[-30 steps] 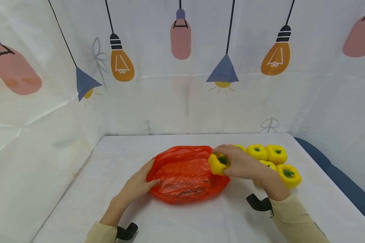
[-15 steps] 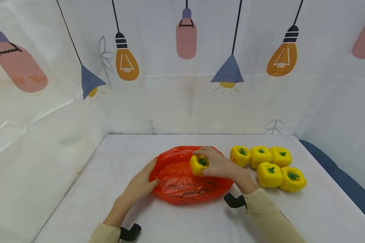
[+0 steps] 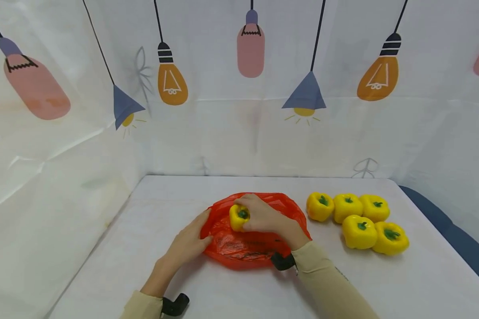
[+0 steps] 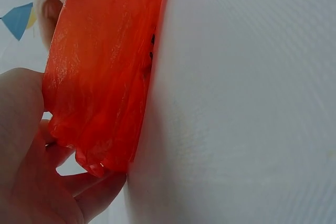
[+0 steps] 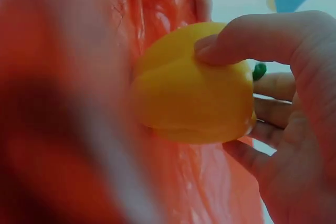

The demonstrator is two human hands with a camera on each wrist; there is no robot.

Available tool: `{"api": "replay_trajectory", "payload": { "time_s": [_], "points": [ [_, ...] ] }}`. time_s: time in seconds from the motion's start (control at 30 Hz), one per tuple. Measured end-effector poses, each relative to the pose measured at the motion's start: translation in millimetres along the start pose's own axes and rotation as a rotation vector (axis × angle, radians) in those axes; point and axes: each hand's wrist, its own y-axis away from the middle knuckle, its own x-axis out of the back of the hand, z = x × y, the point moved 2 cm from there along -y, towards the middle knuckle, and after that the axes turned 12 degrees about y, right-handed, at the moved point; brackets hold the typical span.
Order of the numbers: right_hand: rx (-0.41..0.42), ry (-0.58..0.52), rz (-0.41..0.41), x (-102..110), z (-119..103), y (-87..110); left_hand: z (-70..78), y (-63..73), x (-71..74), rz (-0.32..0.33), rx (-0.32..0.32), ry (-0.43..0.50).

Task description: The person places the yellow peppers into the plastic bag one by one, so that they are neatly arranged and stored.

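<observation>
A red plastic bag [image 3: 247, 248] lies spread on the white table with its mouth facing up. At its left side my left hand [image 3: 189, 241] holds the rim, the thumb near the front and the fingers around the end. In the left wrist view the bag's thin wall [image 4: 105, 61] stands up beside this hand. My right hand [image 3: 263, 217] grips a yellow bell pepper [image 3: 238, 217] over the bag's opening, left of its middle. The right wrist view shows the thumb on top of the pepper [image 5: 194, 93] and the fingers around its green-stemmed end.
Several more yellow bell peppers [image 3: 359, 232] stand in a cluster on the table [image 3: 415, 283] to the right of the bag. A white backdrop [image 3: 223, 137] printed with lamps rises behind and left. A dark blue curved surface [image 3: 443, 226] borders the table's right edge.
My right hand has carried the pepper leftward from the bag's right rim to over its left half. The left hand stays on the left rim. The view has shifted slightly.
</observation>
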Motion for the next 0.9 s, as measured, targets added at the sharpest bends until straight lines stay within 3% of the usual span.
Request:
{"api": "replay_trajectory", "payload": {
  "time_s": [0.57,0.7,0.9],
  "points": [
    [-0.119,-0.23,0.031,-27.2,13.0,-4.3,0.4,-1.0,-3.9,-0.002,0.028,-0.002],
    [-0.116,-0.227,0.03,-29.7,14.3,-2.0,-0.8,-1.8,-4.5,0.002,0.027,0.001],
    [-0.192,-0.195,0.036,-15.3,15.7,19.5,-1.4,-0.3,-2.2,0.007,0.033,0.004]
  ]
}}
